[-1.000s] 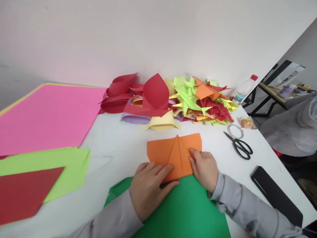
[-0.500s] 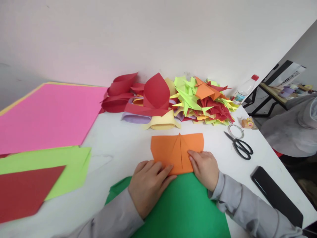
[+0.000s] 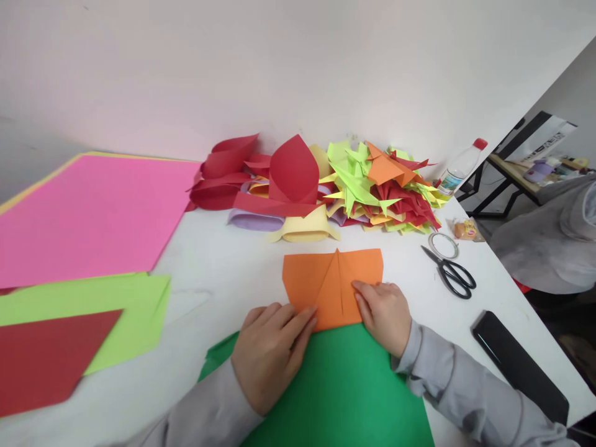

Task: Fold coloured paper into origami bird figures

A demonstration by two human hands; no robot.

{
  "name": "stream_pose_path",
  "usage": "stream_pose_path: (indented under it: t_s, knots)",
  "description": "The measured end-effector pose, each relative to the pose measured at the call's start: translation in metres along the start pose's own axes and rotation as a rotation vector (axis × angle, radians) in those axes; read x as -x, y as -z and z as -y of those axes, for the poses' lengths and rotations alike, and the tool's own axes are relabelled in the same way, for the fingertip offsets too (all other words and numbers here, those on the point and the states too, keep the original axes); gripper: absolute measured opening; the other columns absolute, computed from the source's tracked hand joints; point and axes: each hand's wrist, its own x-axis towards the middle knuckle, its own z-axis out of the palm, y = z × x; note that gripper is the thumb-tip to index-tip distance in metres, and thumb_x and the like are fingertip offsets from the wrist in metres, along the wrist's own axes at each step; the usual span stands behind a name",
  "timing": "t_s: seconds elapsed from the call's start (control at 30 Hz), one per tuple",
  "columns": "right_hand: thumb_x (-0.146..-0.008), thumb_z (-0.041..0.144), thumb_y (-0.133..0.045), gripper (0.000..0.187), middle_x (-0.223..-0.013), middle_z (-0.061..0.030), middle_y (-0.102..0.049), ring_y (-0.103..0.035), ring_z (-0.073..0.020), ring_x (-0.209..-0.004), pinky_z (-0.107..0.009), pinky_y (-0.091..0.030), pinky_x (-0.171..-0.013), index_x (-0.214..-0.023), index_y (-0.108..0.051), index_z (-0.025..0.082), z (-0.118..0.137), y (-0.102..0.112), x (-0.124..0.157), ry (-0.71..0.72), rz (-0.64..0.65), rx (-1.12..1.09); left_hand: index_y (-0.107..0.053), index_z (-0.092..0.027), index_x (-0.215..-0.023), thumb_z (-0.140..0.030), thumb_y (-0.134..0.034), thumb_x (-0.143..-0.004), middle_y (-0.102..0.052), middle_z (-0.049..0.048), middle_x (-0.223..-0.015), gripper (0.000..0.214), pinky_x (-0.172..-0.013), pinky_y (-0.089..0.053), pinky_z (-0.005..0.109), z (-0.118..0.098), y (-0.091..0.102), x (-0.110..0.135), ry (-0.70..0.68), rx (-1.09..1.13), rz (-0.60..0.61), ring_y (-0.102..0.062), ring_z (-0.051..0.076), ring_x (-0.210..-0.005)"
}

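Note:
A folded orange paper point(image 3: 333, 282) lies on the table just beyond a large green sheet point(image 3: 354, 385), with a raised crease up its middle. My left hand point(image 3: 274, 354) is closed at its lower left edge, thumb and forefinger pressed together on the fold. At the lower right, my right hand point(image 3: 385, 313) grips the same paper, its forefinger lying on the surface. Part of the orange paper's bottom edge is hidden under my fingers.
Pink sheets point(image 3: 97, 211), a light green sheet point(image 3: 130, 329) and a red sheet point(image 3: 51, 360) lie left. Folded paper shapes point(image 3: 391, 192) pile against the wall. Black scissors point(image 3: 454, 279), a tape roll point(image 3: 443, 246), a bottle point(image 3: 460, 167) and a black case point(image 3: 519, 366) are right. A person's sleeve point(image 3: 549, 236) shows beyond.
My left hand has slid a little to the left along the orange paper's lower edge, baring more of the fold. My right hand keeps nearly the same place.

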Motion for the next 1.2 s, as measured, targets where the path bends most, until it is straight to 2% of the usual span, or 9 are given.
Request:
stream_pose_path:
  t_s: [0.13, 0.23, 0.33, 0.5, 0.73, 0.9, 1.0, 1.2]
  knots:
    - [-0.093, 0.023, -0.047, 0.025, -0.072, -0.0036, -0.069, -0.062, -0.0167, -0.07, -0.028, -0.039, -0.069, -0.111, -0.064, 0.02, 0.0008, 0.0011, -0.0004, -0.001, 0.003, 0.013, -0.068, -0.019, -0.096, -0.027, -0.04, -0.094, -0.065, 0.0019, -0.066, 0.03, -0.058, -0.039, 0.032, 0.0016, 0.0014, -0.0025, 0.133, 0.091, 0.031, -0.057, 0.018, -0.061]
    - [-0.093, 0.023, -0.047, 0.025, -0.073, -0.0035, -0.07, -0.062, -0.017, -0.071, -0.029, -0.038, -0.069, -0.111, -0.063, 0.02, 0.001, 0.0018, -0.0008, -0.003, 0.012, 0.009, -0.069, -0.021, -0.099, -0.032, -0.042, -0.092, -0.059, -0.0015, -0.056, 0.03, -0.056, -0.041, 0.031, 0.0029, 0.0013, -0.0046, 0.248, 0.177, 0.102, -0.055, 0.017, -0.053]
    - [-0.093, 0.023, -0.046, 0.025, -0.073, -0.0032, -0.07, -0.062, -0.0175, -0.07, -0.029, -0.038, -0.069, -0.111, -0.063, 0.02, 0.0012, 0.0022, -0.0013, -0.008, 0.012, 0.004, -0.069, -0.021, -0.098, -0.035, -0.043, -0.09, -0.057, -0.0025, -0.054, 0.031, -0.057, -0.042, 0.031, 0.0031, 0.001, -0.0055, 0.297, 0.203, 0.13, -0.055, 0.017, -0.051]
    - [-0.093, 0.023, -0.046, 0.025, -0.071, -0.0028, -0.069, -0.062, -0.0172, -0.069, -0.029, -0.036, -0.067, -0.111, -0.063, 0.02, 0.0013, 0.0024, -0.0017, -0.012, 0.015, 0.012, -0.067, -0.019, -0.098, -0.033, -0.043, -0.089, -0.061, -0.0017, -0.056, 0.029, -0.058, -0.042, 0.031, 0.0021, -0.0003, -0.0053, 0.27, 0.166, 0.128, -0.058, 0.017, -0.053]
    - [-0.093, 0.022, -0.047, 0.024, -0.071, -0.0019, -0.069, -0.061, -0.0168, -0.068, -0.029, -0.036, -0.067, -0.112, -0.063, 0.02, 0.0007, 0.0014, -0.0012, -0.01, 0.014, 0.015, -0.059, -0.015, -0.099, -0.021, -0.037, -0.093, -0.066, 0.0021, -0.063, 0.023, -0.062, -0.041, 0.034, -0.0036, -0.0015, -0.0051, 0.056, -0.057, 0.068, -0.061, 0.021, -0.062]
    - [-0.093, 0.022, -0.047, 0.025, -0.07, -0.0019, -0.069, -0.062, -0.0168, -0.067, -0.028, -0.035, -0.066, -0.112, -0.063, 0.02, -0.0001, 0.001, -0.0017, -0.006, 0.017, 0.018, -0.057, -0.013, -0.098, -0.016, -0.037, -0.092, -0.064, 0.0029, -0.062, 0.022, -0.062, -0.041, 0.035, -0.0063, -0.0035, -0.0066, -0.019, -0.171, 0.048, -0.06, 0.022, -0.061]
    - [-0.093, 0.023, -0.048, 0.024, -0.07, -0.0017, -0.069, -0.062, -0.017, -0.066, -0.028, -0.035, -0.066, -0.112, -0.063, 0.021, -0.0004, 0.0009, -0.0024, -0.015, 0.027, 0.018, -0.058, -0.013, -0.096, -0.017, -0.035, -0.093, -0.062, 0.0025, -0.059, 0.024, -0.061, -0.041, 0.034, -0.0055, -0.0039, -0.0079, -0.014, -0.16, 0.041, -0.06, 0.022, -0.059]
    - [-0.093, 0.023, -0.048, 0.025, -0.07, -0.0017, -0.069, -0.062, -0.017, -0.067, -0.029, -0.035, -0.065, -0.113, -0.062, 0.021, -0.0007, 0.0002, -0.0027, -0.02, 0.035, 0.032, -0.057, -0.015, -0.098, -0.03, -0.036, -0.095, -0.061, 0.0012, -0.062, 0.027, -0.064, -0.044, 0.033, -0.0017, -0.002, -0.0063, 0.116, 0.029, 0.085, -0.06, 0.02, -0.06]
